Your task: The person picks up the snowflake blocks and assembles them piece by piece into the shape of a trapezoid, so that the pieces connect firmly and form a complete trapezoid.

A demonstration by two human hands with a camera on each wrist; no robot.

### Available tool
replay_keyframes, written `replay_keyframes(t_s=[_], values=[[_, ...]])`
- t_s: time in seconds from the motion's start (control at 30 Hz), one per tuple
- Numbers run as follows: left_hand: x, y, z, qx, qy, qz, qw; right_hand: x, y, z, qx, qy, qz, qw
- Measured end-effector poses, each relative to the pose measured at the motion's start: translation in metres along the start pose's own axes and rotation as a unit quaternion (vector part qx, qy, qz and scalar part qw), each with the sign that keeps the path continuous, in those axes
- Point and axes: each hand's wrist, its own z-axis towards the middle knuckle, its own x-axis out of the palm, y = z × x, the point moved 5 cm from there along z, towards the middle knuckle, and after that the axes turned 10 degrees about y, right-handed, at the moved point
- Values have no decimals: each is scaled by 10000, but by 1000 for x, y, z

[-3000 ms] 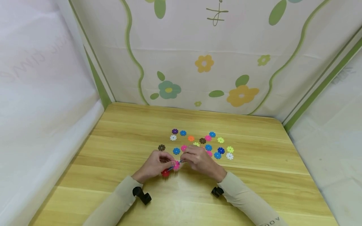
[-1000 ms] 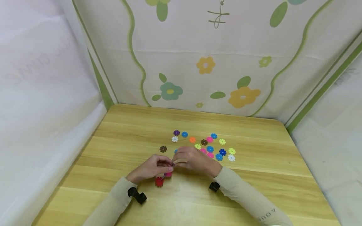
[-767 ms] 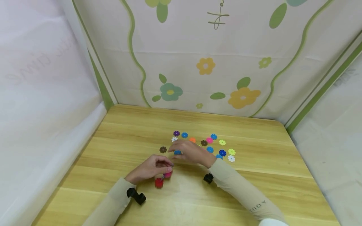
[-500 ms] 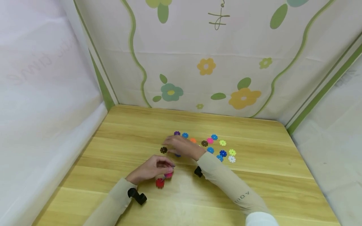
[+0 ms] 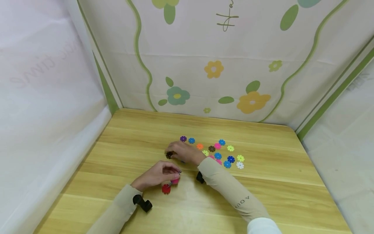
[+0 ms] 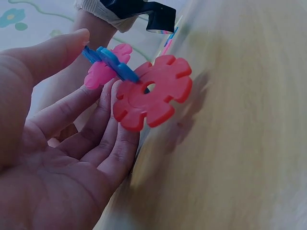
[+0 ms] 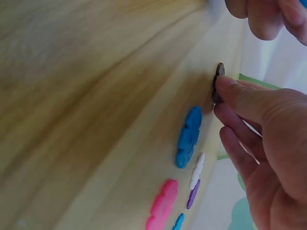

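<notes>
Wooden surface (image 5: 263, 182) is backed by flowered cloth. Near its middle, a brown disc (image 5: 168, 155) is pinched by the right hand (image 5: 182, 152); joined red, blue and pink discs (image 6: 139, 86) are gripped by the left hand (image 5: 156, 175), fingers curled, nearer the front edge.

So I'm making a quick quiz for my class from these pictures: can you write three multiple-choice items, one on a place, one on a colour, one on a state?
1. Where is the right hand?
A. at the brown disc on the left edge of the scattered discs
B. on the table's far right corner
C. resting on the left sleeve

2. What colour is the largest-looking disc in the cluster held by the left hand?
A. green
B. red
C. white

3. How do the loose discs on the table lie?
A. stacked in a tower
B. flat and scattered
C. inside a box

Answers: 1 A, its fingertip touches the brown disc. 2 B, the red disc joins blue and pink ones. 3 B, the loose discs lie spread out singly.
</notes>
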Motion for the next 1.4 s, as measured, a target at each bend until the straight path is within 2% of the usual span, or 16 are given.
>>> replay_keyframes(t_s=[0.23, 0.5, 0.7, 0.93, 1.17, 1.27, 1.4], values=[[-2, 1, -1, -42, -37, -64, 10000, -5, -6, -9, 258, -57, 452, 9986], [-6, -3, -1, -16, -97, -137, 9999, -15, -16, -39, 521, -195, 1110, 9923], [-9, -4, 2, -28, -160, -90, 9998, -20, -16, -69, 733, -452, 1818, 9796], [-8, -9, 6, 10, -205, -50, 9998, -23, -10, -104, 632, -1161, 2444, 9606], [-6, -17, 13, 172, -326, -91, 9993, -24, 3, -125, 293, -1696, 2647, 9488], [-5, -21, 16, 248, -403, 0, 9989, -22, 7, -129, 163, -1832, 2590, 9482], [-3, -26, 18, 369, -432, 95, 9983, -19, 10, -134, 272, -1901, 2477, 9496]])
